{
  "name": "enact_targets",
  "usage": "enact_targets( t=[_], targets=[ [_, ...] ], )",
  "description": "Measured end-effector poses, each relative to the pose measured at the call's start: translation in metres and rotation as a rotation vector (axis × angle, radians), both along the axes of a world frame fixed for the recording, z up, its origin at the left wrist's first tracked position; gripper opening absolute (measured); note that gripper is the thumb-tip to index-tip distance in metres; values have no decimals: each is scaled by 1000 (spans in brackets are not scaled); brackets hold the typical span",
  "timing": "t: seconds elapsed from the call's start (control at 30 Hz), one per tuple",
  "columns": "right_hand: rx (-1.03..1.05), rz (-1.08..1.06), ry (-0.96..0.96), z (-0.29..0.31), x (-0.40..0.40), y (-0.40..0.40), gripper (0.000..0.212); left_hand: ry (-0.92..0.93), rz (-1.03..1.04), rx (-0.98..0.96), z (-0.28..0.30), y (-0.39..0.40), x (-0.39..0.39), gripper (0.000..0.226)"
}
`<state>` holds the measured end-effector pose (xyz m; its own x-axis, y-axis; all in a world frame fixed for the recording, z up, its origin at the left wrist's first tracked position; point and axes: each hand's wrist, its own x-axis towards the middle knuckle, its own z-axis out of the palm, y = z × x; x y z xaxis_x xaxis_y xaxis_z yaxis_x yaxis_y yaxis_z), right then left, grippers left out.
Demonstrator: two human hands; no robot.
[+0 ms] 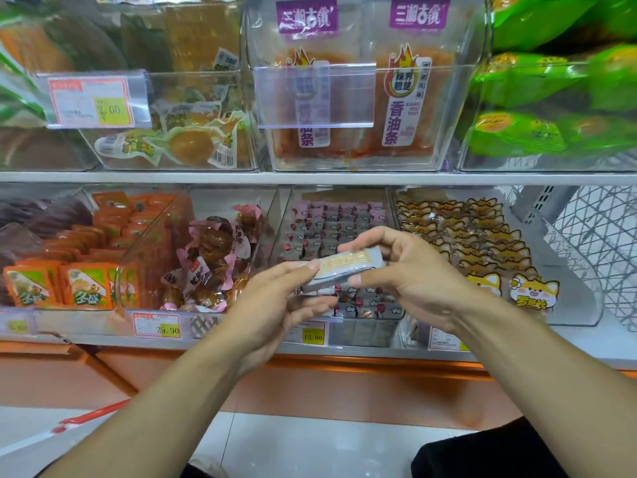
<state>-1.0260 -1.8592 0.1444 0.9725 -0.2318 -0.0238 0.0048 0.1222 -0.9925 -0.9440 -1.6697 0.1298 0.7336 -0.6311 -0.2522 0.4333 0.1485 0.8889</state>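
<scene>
A small grey snack packet (344, 267) with a pale yellow panel is held flat between both hands, in front of the lower shelf. My left hand (275, 305) pinches its left end between thumb and fingers. My right hand (403, 274) grips its right end, fingers curled over the top and thumb underneath. Directly behind it stands a clear bin (286, 215) of several like grey-and-pink packets (331, 219).
Clear bins line two white shelves: orange packets (86, 284), pink-wrapped brown snacks (213, 257), cat-printed packs (482, 243), tall orange strip bags (403, 98), green bags (551, 81). Price tags (162, 326) run along the shelf edge. A wire rack (599, 243) stands at right, an orange base (310, 381) below.
</scene>
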Motion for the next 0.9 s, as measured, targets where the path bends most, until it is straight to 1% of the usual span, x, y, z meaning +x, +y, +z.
enact_targets(
  t=[0.03, 0.1, 0.17, 0.27, 0.33, 0.37, 0.43, 0.47, 0.5, 0.53, 0.57, 0.63, 0.67, 0.7, 0.73, 0.8, 0.83, 0.9],
  targets=[
    [5, -1, -3, 0, 0, 0, 44, 3, 15, -17, -1, 0, 0, 30],
    [109, -15, 23, 1, 1, 1, 49, -32, 59, -63, -2, 0, 2, 36],
    [239, -24, 97, 2, 2, 1, 54, -161, 100, -55, -4, 1, 5, 39],
    [222, 16, 256, 4, 1, 1, 54, -368, 101, 7, -7, 2, 4, 35],
    [218, 36, 291, 3, 1, 1, 52, -447, 81, 4, -8, 2, 3, 37],
    [225, 32, 283, 2, 2, 2, 48, -465, 81, 4, -8, 2, 2, 39],
    [246, 27, 246, 1, 2, 2, 32, -443, 83, -5, -7, 1, 2, 43],
    [254, 26, 222, 1, 2, 2, 24, -413, 85, -5, -6, 0, 2, 50],
    [262, 23, 200, 1, 2, 1, 22, -370, 91, -4, -6, -1, 2, 58],
    [267, 14, 182, 1, 2, 1, 27, -319, 106, -8, -6, -2, 1, 61],
    [266, 3, 170, 2, 2, 0, 33, -265, 124, -22, -6, -4, 1, 59],
    [259, -23, 139, 3, 2, 0, 46, -210, 153, -32, -5, -5, 0, 49],
    [262, -39, 116, 3, 3, 0, 52, -215, 161, -18, -5, -6, 0, 45],
    [271, -67, 92, 3, 3, 1, 57, -236, 168, 3, -6, -6, -1, 43],
    [280, -108, 66, 3, 5, 1, 58, -266, 174, 27, -7, -6, 0, 43],
    [254, -221, -4, 2, 9, 2, 46, -338, 203, 89, -9, -5, 2, 37],
    [186, -299, -41, 1, 12, 1, 40, -396, 228, 137, -11, -5, 3, 33],
    [-77, -476, -98, 0, 19, -5, 33, -573, 262, 285, -16, -5, 6, 29]
  ],
)
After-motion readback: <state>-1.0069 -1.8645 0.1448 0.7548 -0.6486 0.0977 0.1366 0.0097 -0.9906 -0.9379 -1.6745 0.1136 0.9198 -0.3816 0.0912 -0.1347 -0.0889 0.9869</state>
